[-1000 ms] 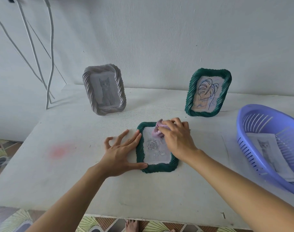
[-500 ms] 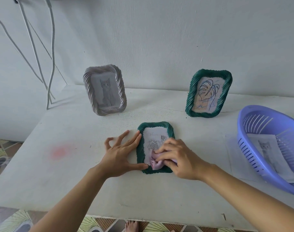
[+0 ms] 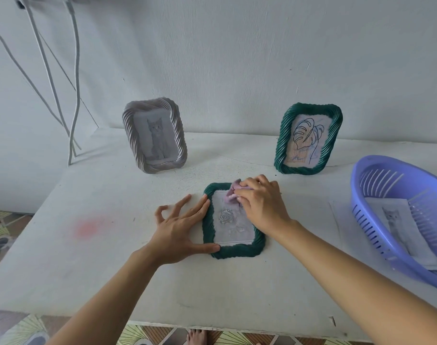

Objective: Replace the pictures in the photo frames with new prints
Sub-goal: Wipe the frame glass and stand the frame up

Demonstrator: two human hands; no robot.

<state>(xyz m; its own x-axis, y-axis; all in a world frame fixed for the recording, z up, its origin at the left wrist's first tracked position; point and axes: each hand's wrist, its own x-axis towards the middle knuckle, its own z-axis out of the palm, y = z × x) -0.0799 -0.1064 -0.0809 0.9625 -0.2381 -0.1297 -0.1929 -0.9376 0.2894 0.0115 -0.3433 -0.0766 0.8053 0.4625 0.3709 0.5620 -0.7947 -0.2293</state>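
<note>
Three frames are on the white table (image 3: 100,270). Two stand upright at the far side, a grey frame (image 3: 129,130) holding a cat picture on the left and a green upright frame (image 3: 309,108) holding a leaf drawing on the right.

The flat green frame (image 3: 237,252) lies face up at the centre, with a rose print (image 3: 227,217) under its glazing. At the right edge, a purple basket (image 3: 411,175) holds a loose cat print (image 3: 396,220).

Finding 1: The right hand (image 3: 262,207) has its fingers curled over a bunched lilac cloth (image 3: 230,197) and presses it onto the far end of the glazing, close to the far rim.

Finding 2: The left hand (image 3: 177,232) grasps nothing. Its fingers are extended, one lies along the left rim and the thumb sits against the near-left corner. The palm is on the table.

Assessment: the step in hand appears to be wiping the front of a frame that is already fitted with its print.

Recommendations:
- Brace with the left hand against the rim only, keeping the fingertips off the glazing so no marks are added.
- Make strokes along the length of the frame, far end to near end, and overlap them.
- Work the cloth into the corners where the twisted rim meets the pane.
- Use light, even pressure, because heavy pressure could shift the print or flex the pane.
- Fold the cloth flatter, since a bunched cloth may leave streaks.
</note>
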